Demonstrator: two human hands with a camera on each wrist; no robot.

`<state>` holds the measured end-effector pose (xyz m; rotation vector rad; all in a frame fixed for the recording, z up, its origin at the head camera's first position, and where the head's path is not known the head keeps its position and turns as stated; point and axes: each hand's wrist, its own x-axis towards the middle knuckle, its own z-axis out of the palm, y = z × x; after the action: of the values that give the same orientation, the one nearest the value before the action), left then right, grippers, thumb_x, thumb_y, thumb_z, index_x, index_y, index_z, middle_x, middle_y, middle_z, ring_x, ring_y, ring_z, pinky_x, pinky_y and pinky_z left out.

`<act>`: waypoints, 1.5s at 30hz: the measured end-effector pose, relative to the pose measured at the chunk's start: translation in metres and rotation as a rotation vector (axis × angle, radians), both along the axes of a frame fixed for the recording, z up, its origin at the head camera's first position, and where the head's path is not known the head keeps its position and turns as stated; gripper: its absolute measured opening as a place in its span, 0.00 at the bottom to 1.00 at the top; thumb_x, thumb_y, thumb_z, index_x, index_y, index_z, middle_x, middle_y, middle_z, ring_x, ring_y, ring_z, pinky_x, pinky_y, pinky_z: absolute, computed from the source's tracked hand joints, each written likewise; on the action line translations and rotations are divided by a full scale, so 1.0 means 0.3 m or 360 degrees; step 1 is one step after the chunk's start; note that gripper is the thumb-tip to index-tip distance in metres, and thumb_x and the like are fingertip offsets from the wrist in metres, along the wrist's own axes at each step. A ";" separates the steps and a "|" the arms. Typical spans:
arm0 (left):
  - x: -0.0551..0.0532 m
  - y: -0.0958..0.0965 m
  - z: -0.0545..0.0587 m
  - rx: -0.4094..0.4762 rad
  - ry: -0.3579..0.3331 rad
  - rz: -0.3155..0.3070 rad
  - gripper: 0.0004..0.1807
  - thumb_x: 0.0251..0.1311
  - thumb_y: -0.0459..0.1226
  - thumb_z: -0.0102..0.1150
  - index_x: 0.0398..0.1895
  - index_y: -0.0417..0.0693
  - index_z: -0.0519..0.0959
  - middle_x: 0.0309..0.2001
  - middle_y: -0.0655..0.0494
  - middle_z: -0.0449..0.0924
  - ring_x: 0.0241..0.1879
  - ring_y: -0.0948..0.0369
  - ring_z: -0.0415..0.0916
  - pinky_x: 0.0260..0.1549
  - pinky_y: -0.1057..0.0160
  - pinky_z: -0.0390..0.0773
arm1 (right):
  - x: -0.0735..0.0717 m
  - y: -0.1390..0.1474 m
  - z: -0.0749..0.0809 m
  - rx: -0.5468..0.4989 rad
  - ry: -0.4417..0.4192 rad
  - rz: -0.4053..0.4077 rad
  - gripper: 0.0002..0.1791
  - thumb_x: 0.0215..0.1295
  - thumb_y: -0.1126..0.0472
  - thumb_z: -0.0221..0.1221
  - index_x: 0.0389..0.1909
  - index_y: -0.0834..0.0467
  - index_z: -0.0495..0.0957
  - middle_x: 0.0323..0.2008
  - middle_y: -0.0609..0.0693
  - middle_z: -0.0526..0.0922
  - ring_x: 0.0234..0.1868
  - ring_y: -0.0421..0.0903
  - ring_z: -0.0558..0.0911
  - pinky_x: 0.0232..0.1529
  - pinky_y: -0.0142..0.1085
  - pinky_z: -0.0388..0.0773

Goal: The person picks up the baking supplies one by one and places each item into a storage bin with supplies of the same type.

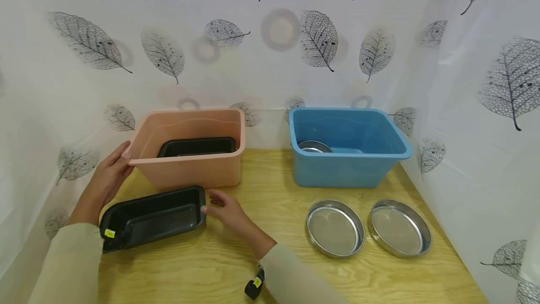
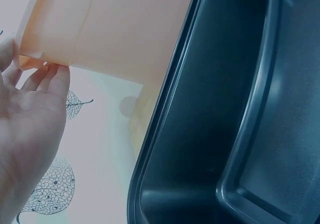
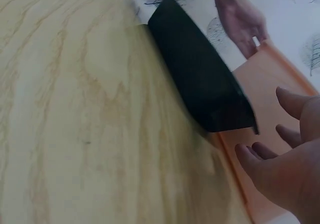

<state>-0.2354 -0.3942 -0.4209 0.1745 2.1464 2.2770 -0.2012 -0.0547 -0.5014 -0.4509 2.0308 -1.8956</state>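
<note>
Pink tub: the salmon-pink rectangular plastic tub (image 1: 190, 172) sits at the back left of the pale wood-grain table (image 1: 202, 276), with a dark rectangular pan (image 1: 198, 147) inside it.
Loose black pan: the glossy black loaf-shaped pan (image 1: 164, 217) is right in front of that tub, a bit askew, hollow side up. Can't tell if its base is fully flat or if it touches the tub.
Left hand: the left hand (image 1: 109, 172) grips the tub's left rim, fingers hooked underneath.
Right hand: the right hand (image 1: 228, 210) is just beside the loose pan's right end, fingers loosely bent and spread. Right wrist view shows a gap, so it's holding nothing. Hands are well apart, btw.
Blue side: the sky-blue rectangular plastic tub (image 1: 337, 171) has a round silver metal pan (image 1: 314, 146) in it. Two more are out front: a shallow round silver tin (image 1: 335, 228) and a matching silver tin at far right (image 1: 400, 227).
What could go wrong: imo, pulling on that one rim could skid or tip the pink tub, since nothing braces its other end. The left forearm is right by the loose pan too, so a careless swing could knock it. A one-ended grab might make it swivel into the tub.
</note>
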 end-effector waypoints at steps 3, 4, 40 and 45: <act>0.002 0.000 -0.001 0.0014 0.0010 -0.0009 0.38 0.79 0.44 0.43 0.82 0.57 0.36 0.82 0.60 0.26 0.80 0.53 0.26 0.55 0.85 0.68 | -0.006 -0.025 -0.024 -0.0017 -0.0018 0.0032 0.30 0.68 0.56 0.65 0.70 0.54 0.73 0.67 0.50 0.75 0.68 0.50 0.74 0.66 0.41 0.75; 0.002 0.000 -0.001 0.0020 0.0010 -0.0011 0.38 0.79 0.44 0.43 0.82 0.57 0.36 0.82 0.60 0.26 0.80 0.53 0.26 0.56 0.85 0.68 | -0.008 -0.032 -0.028 -0.0018 -0.0034 0.0039 0.29 0.69 0.56 0.65 0.70 0.52 0.73 0.68 0.48 0.75 0.68 0.49 0.74 0.67 0.41 0.74; 0.000 0.000 -0.005 0.0095 0.0014 -0.0028 0.37 0.79 0.42 0.42 0.83 0.57 0.37 0.82 0.59 0.25 0.80 0.54 0.23 0.57 0.84 0.66 | -0.041 -0.093 -0.044 0.0002 -0.0216 -0.0007 0.35 0.65 0.66 0.63 0.72 0.45 0.70 0.73 0.48 0.67 0.69 0.44 0.71 0.61 0.38 0.78; -0.001 -0.003 -0.009 0.0127 0.0025 -0.0037 0.37 0.80 0.41 0.41 0.83 0.56 0.36 0.82 0.59 0.25 0.80 0.55 0.23 0.55 0.85 0.68 | -0.047 -0.067 -0.045 -0.0017 -0.0214 -0.0009 0.36 0.63 0.67 0.64 0.72 0.45 0.70 0.73 0.51 0.68 0.63 0.43 0.75 0.55 0.35 0.80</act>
<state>-0.2357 -0.3951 -0.4236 0.2177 2.0508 2.3579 -0.2154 -0.0748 -0.5150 -0.3116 1.9383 -1.8871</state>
